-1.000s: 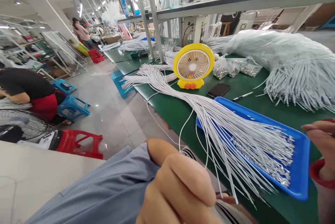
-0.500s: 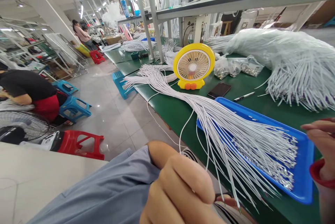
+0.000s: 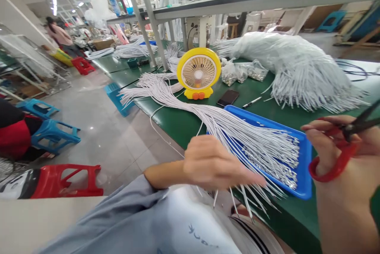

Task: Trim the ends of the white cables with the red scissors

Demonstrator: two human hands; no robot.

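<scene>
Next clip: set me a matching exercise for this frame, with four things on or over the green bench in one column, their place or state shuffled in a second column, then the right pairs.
Things
1. round yellow desk fan
2. black smartphone
3. red-handled scissors
4. bundle of thin white cables

Places or states
A. held in the right hand
B. lying flat on the green table, between fan and tray
C. standing upright on the table
D. ends resting in the blue plastic tray

Pairs: 1-C, 2-B, 3-A, 4-D
</scene>
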